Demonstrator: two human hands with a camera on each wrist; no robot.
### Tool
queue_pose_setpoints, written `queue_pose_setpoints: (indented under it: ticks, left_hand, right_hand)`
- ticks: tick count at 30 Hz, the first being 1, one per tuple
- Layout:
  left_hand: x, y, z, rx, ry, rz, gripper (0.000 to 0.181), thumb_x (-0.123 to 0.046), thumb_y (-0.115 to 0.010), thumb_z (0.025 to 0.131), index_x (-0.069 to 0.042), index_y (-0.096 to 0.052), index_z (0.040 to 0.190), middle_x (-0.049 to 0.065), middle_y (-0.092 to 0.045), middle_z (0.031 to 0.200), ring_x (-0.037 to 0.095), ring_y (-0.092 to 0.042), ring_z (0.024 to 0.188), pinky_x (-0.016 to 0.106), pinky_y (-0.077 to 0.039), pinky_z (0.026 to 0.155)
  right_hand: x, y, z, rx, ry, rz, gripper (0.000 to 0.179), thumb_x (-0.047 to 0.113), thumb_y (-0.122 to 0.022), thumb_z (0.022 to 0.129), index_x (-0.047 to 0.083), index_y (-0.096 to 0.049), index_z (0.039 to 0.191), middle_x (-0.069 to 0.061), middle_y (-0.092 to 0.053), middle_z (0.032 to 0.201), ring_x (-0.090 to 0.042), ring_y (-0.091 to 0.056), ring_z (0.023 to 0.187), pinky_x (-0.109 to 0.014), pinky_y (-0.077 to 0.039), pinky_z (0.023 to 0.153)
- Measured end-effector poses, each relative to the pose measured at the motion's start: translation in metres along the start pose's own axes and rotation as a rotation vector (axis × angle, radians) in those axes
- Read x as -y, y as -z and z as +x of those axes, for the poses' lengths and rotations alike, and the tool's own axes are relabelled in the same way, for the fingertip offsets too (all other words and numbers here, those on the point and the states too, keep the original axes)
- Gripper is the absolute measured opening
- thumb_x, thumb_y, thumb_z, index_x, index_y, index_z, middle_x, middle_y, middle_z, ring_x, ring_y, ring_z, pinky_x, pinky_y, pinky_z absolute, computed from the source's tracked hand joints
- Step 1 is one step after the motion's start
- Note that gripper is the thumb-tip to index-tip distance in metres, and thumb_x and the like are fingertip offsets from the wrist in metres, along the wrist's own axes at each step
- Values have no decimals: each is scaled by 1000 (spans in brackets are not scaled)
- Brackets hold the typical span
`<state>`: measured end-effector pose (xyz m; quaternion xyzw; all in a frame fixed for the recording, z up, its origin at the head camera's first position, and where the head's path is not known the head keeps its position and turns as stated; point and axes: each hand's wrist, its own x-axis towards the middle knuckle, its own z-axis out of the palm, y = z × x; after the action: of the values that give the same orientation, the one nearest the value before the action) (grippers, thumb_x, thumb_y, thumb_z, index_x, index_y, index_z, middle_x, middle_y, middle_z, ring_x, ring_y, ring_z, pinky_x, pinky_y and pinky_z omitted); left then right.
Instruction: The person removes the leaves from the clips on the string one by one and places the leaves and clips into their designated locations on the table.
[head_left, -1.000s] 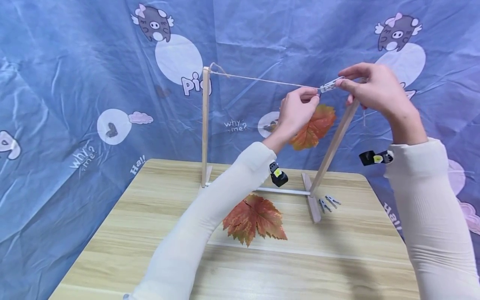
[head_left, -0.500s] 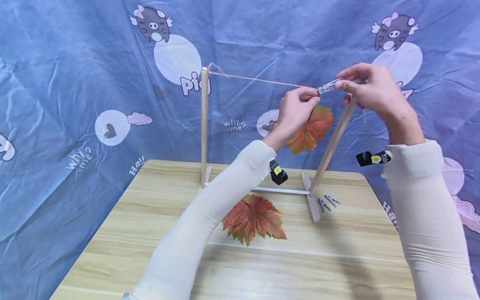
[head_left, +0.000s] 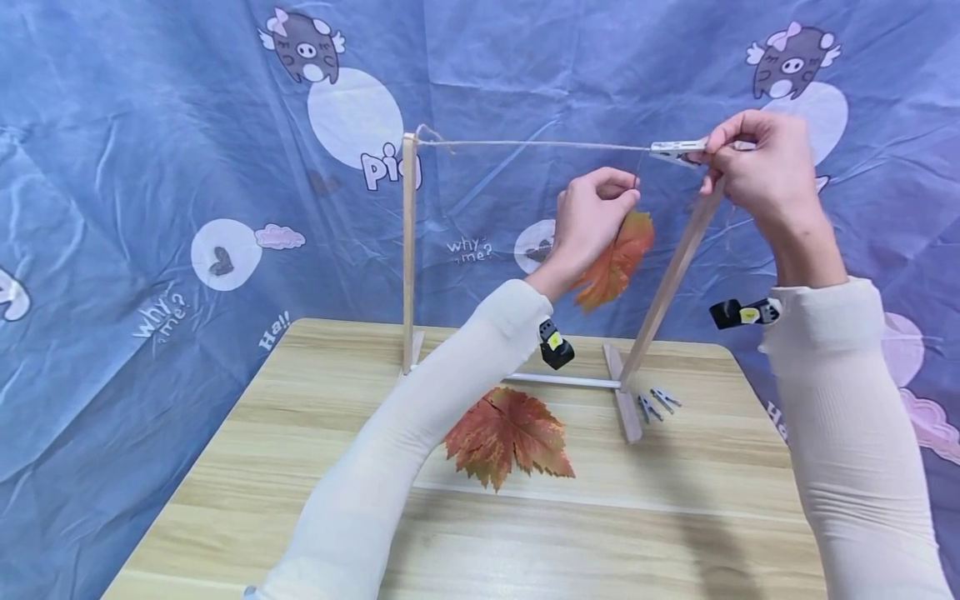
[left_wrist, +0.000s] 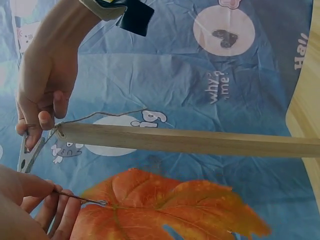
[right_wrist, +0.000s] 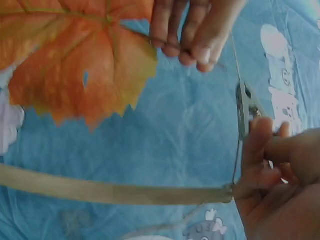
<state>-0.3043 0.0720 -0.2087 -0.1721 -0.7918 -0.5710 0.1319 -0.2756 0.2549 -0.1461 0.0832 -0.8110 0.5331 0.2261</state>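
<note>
My left hand [head_left: 592, 212] pinches the thin stem [left_wrist: 80, 198] of an orange-yellow artificial maple leaf [head_left: 617, 265], which hangs below the fingers. Up and to the right, my right hand [head_left: 772, 158] grips a pale clothespin [head_left: 675, 151] by its handle end, near the top of the right post. The clothespin's nose lies at the string [head_left: 540, 142]; whether it clamps the string I cannot tell. In the right wrist view, the leaf's stem [right_wrist: 145, 36] stays apart from the clothespin [right_wrist: 244, 107].
The string runs between the left wooden post [head_left: 409, 250] and the right wooden post [head_left: 671, 283] of a stand, joined low by a white rod [head_left: 566, 381]. A reddish leaf [head_left: 517, 437] lies on the wooden table [head_left: 600, 542]. Two clothespins [head_left: 649, 408] lie by the stand's right foot.
My right hand has lifted the clothespin up and slightly right, away from my left fingers, and it is now nearly level. The string has risen and straightened. The held leaf has turned slightly.
</note>
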Motion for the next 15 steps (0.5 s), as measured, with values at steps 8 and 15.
queue_pose_setpoints:
  ticks: [8, 15]
  left_hand:
    - [3, 1, 0, -14, -2, -11, 10, -25, -75, 101, -24, -81, 110, -15, -81, 100, -7, -70, 91, 8, -50, 79]
    - [7, 3, 2, -21, 3, -18, 10, -24, -75, 101, -22, -80, 109, -14, -81, 98, -7, -69, 87, 9, -49, 75]
  right_hand:
    - [-5, -6, -2, -43, 17, -5, 26, 0, -64, 99, 15, -74, 79, 12, -71, 63, -5, -62, 41, -16, -43, 36]
    - [-6, -5, -3, -58, 3, 36, 22, 1, -66, 98, 11, -76, 81, 10, -74, 67, -7, -62, 42, -17, -43, 36]
